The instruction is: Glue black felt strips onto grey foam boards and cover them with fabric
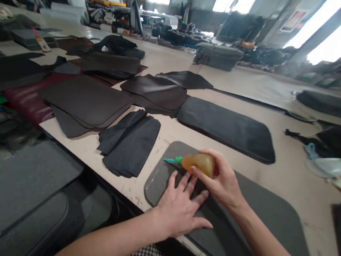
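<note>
If the right hand (225, 182) oversqueezes the applicator bottle (199, 164) it grasps, liquid could smear the flat, unclenched left hand (179, 207).

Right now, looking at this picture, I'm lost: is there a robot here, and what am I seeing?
No robot: these are a person's bare hands. The single picture comes from a camera worn on their head, looking forward and down. The left hand is spread flat on a dark grey panel. The right hand holds an amber squeeze bottle with a green nozzle. Around them on the table lie small black pieces, a black stack and large dark brown sheets.
</note>
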Demonstrator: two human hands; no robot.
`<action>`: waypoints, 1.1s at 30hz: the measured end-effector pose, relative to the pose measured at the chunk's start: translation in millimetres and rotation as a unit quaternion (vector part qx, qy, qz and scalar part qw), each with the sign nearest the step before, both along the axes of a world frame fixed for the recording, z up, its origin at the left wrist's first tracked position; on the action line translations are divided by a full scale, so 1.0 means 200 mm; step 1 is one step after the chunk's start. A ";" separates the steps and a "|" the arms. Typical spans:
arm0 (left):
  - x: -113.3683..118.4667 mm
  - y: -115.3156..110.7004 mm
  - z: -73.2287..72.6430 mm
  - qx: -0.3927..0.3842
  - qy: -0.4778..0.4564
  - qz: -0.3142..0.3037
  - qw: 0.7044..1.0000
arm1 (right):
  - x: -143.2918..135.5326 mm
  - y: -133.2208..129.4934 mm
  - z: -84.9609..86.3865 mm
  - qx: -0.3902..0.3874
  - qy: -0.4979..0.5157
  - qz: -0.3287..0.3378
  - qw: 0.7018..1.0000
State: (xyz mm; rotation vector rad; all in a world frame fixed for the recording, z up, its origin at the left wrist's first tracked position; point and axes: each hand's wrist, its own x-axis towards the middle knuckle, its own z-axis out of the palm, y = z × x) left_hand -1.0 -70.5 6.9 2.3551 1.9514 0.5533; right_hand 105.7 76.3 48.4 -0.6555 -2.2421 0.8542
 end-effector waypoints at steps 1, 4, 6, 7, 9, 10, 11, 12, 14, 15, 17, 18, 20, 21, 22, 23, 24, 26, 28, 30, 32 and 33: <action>0.00 0.00 0.00 0.002 -0.002 0.000 1.000 | 0.00 0.01 -0.01 0.004 0.005 -0.015 1.000; 0.00 0.00 -0.01 0.003 -0.004 0.000 1.000 | -0.02 0.07 -0.04 0.024 0.022 -0.041 0.999; 0.00 0.01 -0.01 -0.001 -0.005 -0.001 1.000 | -0.03 0.11 -0.06 0.047 0.028 -0.058 0.997; 0.00 0.01 0.00 -0.002 -0.005 -0.001 1.000 | -0.04 0.12 -0.06 0.058 0.028 -0.067 0.996; 0.00 0.01 0.00 -0.002 -0.005 0.001 1.000 | -0.05 0.15 -0.07 0.080 0.028 -0.082 0.993; 0.00 0.01 0.00 -0.003 -0.004 0.001 1.000 | -0.06 0.15 -0.07 0.094 0.029 -0.088 0.991; 0.01 0.01 0.00 -0.004 -0.003 0.001 1.000 | -0.06 0.16 -0.07 0.108 0.031 -0.094 0.989; 0.01 0.00 0.00 -0.003 -0.002 0.001 1.000 | -0.07 0.16 -0.06 0.120 0.033 -0.099 0.987; 0.01 0.00 0.01 -0.003 0.001 -0.001 1.000 | -0.06 0.16 -0.05 0.138 0.040 -0.118 0.983; 0.01 0.00 0.01 -0.005 0.003 -0.003 1.000 | -0.06 0.16 -0.04 0.141 0.045 -0.130 0.980; -0.01 0.02 0.04 -0.008 0.004 -0.002 1.000 | -0.04 0.16 -0.03 0.136 0.054 -0.152 0.977; -0.02 0.04 0.05 -0.008 0.003 0.003 1.000 | -0.03 0.17 -0.02 0.131 0.057 -0.159 0.977; -0.06 0.09 0.08 -0.001 0.006 0.015 1.000 | -0.01 0.17 -0.01 0.124 0.055 -0.157 0.978; -0.09 0.13 0.09 0.006 0.009 0.022 1.000 | 0.00 0.18 0.00 0.123 0.049 -0.150 0.980; -0.11 0.16 0.09 0.010 0.015 0.025 1.000 | 0.01 0.19 0.00 0.123 0.040 -0.141 0.981; -0.13 0.19 0.08 0.011 0.021 0.027 0.999 | 0.01 0.19 0.01 0.123 0.032 -0.132 0.983; -0.15 0.22 0.07 0.009 0.028 0.028 0.999 | 0.02 0.19 0.01 0.122 0.025 -0.123 0.985; -0.17 0.25 0.04 0.002 0.039 0.030 0.999 | 0.02 0.20 0.01 0.117 0.016 -0.112 0.987; -0.18 0.26 0.00 0.000 0.050 0.026 0.998 | 0.04 0.20 0.02 0.114 0.013 -0.110 0.987; -0.18 0.25 -0.03 0.004 0.058 0.022 0.998 | 0.06 0.19 0.02 0.111 0.011 -0.111 0.988; -0.18 0.25 -0.04 0.005 0.064 0.018 0.998 | 0.09 0.19 0.03 0.108 0.008 -0.110 0.988; -0.18 0.25 -0.04 0.004 0.067 0.018 0.998 | 0.12 0.19 0.04 0.106 0.007 -0.111 0.988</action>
